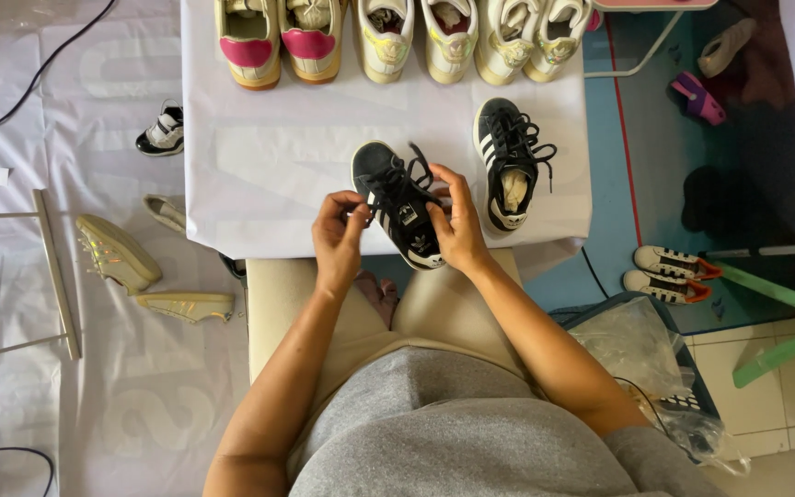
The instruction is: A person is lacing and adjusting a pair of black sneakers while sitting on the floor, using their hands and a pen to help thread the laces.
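1. Hands at work on laces: left hand [339, 235] pinching a black lace end between thumb and fingertips, right hand [457, 221] closed on the other lace over the tongue.
2. Black sneaker [399, 202] between both hands, white side stripes, toe pointing away, heel poking just past the near edge of the table [259, 175].
3. Step in hand, as a judgement: lacing or tying, with both ends drawn up but no finished bow to be seen.
4. Next move likely calls for crossing the ends and pulling evenly, one hand steadying the upper so the shoe does not slide off the near edge.
5. Matching black sneaker [506, 161] just beside on the right, laces loose, paper stuffing inside, close to the table's right edge.
6. Row of pale sneakers [388, 37] along the far edge, well apart from the hands; bare white cover between, room enough for pushing the shoe forward.
7. Open table surface to the left of the hands as well.
8. Beyond the table: stray shoes [117, 253] on the floor sheet at left, a striped white pair [669, 273] on the floor at right.
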